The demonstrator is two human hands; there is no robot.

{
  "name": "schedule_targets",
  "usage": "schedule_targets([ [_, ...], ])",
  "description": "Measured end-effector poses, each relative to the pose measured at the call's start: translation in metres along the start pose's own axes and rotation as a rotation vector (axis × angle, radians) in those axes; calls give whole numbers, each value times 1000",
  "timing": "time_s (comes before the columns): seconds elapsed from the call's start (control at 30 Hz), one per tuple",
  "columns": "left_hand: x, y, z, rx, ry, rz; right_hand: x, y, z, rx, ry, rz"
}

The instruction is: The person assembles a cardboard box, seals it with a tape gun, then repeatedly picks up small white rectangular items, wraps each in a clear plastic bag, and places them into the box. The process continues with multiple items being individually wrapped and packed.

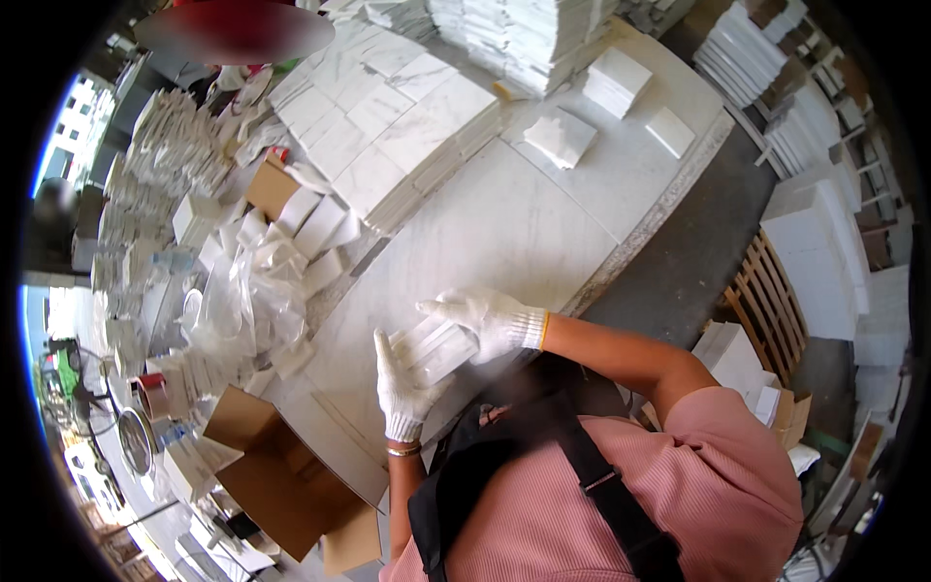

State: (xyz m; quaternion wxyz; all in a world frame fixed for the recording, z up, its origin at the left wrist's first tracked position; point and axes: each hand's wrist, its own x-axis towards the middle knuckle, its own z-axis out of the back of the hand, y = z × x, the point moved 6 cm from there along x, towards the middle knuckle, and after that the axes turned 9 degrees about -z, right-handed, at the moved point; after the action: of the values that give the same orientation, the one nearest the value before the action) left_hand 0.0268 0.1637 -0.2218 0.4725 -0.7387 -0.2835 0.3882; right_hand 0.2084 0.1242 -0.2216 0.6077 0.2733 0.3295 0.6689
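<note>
A small stack of white tiles is held between my two white-gloved hands, close to my body above the stone tabletop. My left hand presses against the stack's left end, thumb pointing up. At the other end, my right hand closes round it with the fingers reaching over the top. The tiles lie on their long sides against each other, and their undersides are hidden.
An open cardboard box stands at the lower left. Beyond it lies clear plastic wrap among loose tiles. A low block of marble tiles covers the far table, with a short tile stack further right. A wooden pallet leans at right.
</note>
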Motion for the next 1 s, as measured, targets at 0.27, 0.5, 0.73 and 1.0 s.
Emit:
schedule_targets([
  [0.27, -14, 16, -14, 546, -95, -370, -33, -2, -3, 419, -46, -159],
  [0.5, -16, 33, -16, 401, -107, -279, -33, -17, -28, 599, -135, -113],
  [0.73, -11, 5, -6, 619, -27, -189, -15, 0, 7, -23, 101, -187],
  [1.0, 0, 2, -2, 890, 10, -219, -8, 120, 41, -766, 113, 79],
])
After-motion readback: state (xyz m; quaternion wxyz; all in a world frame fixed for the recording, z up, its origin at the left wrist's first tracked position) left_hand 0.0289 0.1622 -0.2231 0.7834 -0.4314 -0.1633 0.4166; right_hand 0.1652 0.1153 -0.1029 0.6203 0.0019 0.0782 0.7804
